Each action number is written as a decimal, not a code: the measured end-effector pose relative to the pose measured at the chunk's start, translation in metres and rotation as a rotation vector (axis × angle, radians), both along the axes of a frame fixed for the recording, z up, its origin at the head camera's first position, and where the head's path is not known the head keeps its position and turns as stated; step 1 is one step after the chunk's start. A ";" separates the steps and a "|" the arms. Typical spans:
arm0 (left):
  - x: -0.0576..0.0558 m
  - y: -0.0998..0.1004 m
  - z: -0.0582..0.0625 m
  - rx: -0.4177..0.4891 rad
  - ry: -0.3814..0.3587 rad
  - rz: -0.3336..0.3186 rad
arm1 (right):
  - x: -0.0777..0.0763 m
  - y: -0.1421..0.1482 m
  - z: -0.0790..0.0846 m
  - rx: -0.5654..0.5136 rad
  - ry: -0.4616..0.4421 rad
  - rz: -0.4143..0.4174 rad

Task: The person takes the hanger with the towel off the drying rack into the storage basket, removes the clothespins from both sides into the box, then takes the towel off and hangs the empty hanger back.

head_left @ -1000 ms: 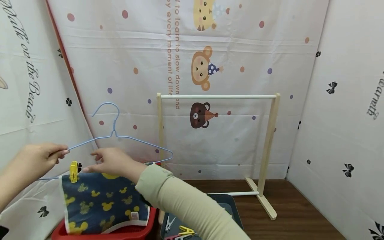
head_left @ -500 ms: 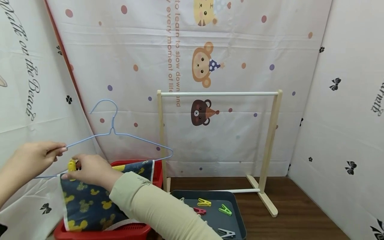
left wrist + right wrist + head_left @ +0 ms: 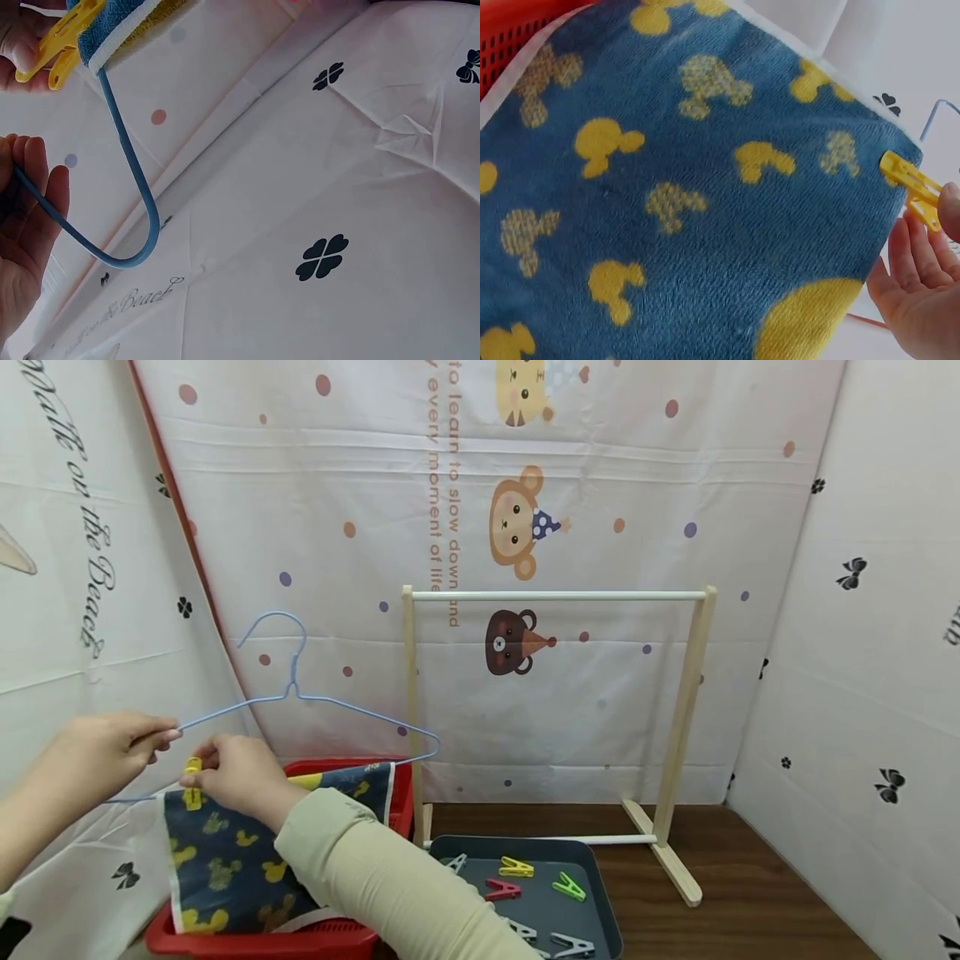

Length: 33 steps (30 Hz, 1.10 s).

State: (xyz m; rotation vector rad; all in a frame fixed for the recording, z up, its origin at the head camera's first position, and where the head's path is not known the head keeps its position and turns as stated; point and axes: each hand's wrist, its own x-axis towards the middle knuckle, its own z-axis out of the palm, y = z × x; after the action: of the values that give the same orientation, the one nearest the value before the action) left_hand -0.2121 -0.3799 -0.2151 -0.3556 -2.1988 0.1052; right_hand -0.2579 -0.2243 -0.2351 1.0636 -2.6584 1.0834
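A blue wire hanger (image 3: 360,711) is held up at the left, hook upward. My left hand (image 3: 105,760) grips its left shoulder. Over its lower bar hangs a navy towel (image 3: 232,868) with yellow mouse-head shapes and a white border. At the towel's left corner sits a yellow clothespin (image 3: 193,795), which my right hand (image 3: 243,779) pinches between thumb and fingers. In the right wrist view the clothespin (image 3: 911,180) bites the towel's edge near the corner. The left wrist view shows the hanger's rounded end (image 3: 146,240) just beside that clothespin (image 3: 66,41).
Below the towel stands a red basket (image 3: 322,941). Right of it, a dark grey tray (image 3: 604,893) holds several clothespins, including a red one (image 3: 502,889) and a green one (image 3: 568,886). Behind stands a wooden rack with a white top bar (image 3: 558,597). Printed cloth surrounds the table (image 3: 757,902).
My right hand, apart from the clothespin a second ago, has moved left and down and now pinches it. My left hand keeps its grip on the hanger. The head view has shifted slightly.
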 end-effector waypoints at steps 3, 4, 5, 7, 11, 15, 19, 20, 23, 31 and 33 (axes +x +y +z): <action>0.000 0.002 0.000 -0.005 0.012 -0.003 | 0.001 0.002 0.000 -0.024 0.003 -0.005; 0.000 0.003 0.000 -0.004 0.010 -0.002 | 0.001 0.002 0.000 -0.028 0.005 -0.008; 0.000 0.004 0.001 0.001 0.002 0.000 | 0.002 0.003 0.000 -0.033 0.004 -0.012; 0.000 0.004 0.001 0.002 -0.002 0.004 | 0.002 0.003 0.000 -0.041 0.009 -0.015; -0.001 0.004 -0.001 -0.005 0.013 -0.004 | 0.004 0.004 -0.001 -0.059 0.009 -0.018; -0.002 0.002 -0.003 -0.001 0.017 -0.010 | 0.005 0.006 -0.001 -0.081 0.009 -0.010; -0.002 0.003 -0.005 0.005 0.017 -0.011 | 0.005 0.009 -0.002 -0.111 0.013 -0.001; -0.002 0.003 -0.005 0.004 0.023 -0.015 | 0.004 0.010 -0.002 -0.120 0.016 0.000; -0.003 0.004 -0.007 -0.003 0.040 -0.018 | 0.004 0.012 -0.002 -0.148 0.033 -0.005; -0.003 0.002 -0.008 0.003 0.015 -0.016 | 0.006 0.013 0.003 -0.129 0.067 -0.031; -0.004 0.001 -0.009 -0.003 0.043 -0.031 | 0.006 0.015 0.003 -0.129 0.051 -0.032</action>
State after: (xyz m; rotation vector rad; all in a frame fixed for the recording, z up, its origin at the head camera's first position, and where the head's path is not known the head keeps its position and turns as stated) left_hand -0.2156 -0.3785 -0.2239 -0.3860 -2.1503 0.0983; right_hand -0.2523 -0.2091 -0.2316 1.0077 -2.5189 1.1873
